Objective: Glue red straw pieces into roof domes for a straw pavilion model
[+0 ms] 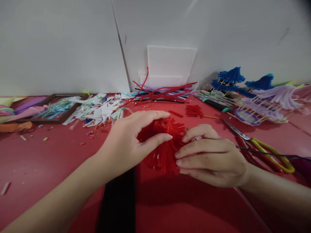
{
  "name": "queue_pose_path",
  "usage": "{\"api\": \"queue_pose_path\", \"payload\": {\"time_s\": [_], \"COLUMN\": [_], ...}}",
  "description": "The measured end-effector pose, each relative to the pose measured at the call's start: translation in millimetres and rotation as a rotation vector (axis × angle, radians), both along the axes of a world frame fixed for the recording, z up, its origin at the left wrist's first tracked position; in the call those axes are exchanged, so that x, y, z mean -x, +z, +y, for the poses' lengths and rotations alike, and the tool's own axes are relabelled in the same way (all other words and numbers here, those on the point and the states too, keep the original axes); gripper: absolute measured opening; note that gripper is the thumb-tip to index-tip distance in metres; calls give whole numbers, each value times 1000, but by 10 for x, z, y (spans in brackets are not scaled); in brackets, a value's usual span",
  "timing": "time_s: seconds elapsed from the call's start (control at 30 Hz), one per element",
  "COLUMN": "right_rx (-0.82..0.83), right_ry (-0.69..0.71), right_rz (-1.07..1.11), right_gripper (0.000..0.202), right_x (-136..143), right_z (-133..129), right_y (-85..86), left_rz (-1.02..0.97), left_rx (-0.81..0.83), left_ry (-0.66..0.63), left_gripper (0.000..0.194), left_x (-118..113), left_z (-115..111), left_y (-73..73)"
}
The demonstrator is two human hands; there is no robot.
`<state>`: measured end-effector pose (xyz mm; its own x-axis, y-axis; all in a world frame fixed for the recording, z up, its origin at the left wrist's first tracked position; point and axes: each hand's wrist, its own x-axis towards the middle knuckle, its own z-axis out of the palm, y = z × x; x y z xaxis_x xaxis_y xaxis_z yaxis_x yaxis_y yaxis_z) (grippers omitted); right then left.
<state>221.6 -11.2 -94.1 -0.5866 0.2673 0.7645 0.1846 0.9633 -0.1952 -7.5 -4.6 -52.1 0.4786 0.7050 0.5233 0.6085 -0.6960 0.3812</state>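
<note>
Between my hands is a red roof-shaped piece made of fuzzy pipe cleaners (167, 155), its strands fanning out and down from a gathered top. My left hand (131, 139) curves around its left side and top, thumb across the front and fingers partly behind. On the right edge, the fingers of my right hand (209, 157) press against the strands. The piece's far side is hidden by my hands. Just beyond it lie a small bundle of short red pipe cleaner pieces (193, 110) and an orange stick (211, 117).
Yellow-handled scissors (259, 145) lie at the right. Behind them stand blue and lilac pipe cleaner roofs on sticks (263, 92). Long pipe cleaners (165, 92) lie by the wall. White scraps (104, 108) and a dark-framed tray (58, 121) are at left. A black strip (119, 204) crosses the red table.
</note>
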Motion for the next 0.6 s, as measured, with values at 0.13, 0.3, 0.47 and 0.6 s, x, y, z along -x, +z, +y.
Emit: {"api": "queue_pose_path", "payload": {"time_s": [0.13,0.3,0.47,0.6], "right_rx": [-51,-71,-36,-43], "right_ry": [-50,-220,-282,-264], "right_rz": [-12,138,110,99], "right_gripper": [18,26,31,26], "right_x": [-111,-260,-222,-179], "right_z": [35,101,122,143], "right_y": [92,141,149,174], "left_rz": [-11,-20,-157,-107], "left_rx": [47,151,186,151], "left_ry": [-52,-137,-49,-20], "left_gripper": [40,41,41,37], "left_x": [49,115,62,32], "left_z": [31,92,56,37], "left_y": [6,60,52,38]}}
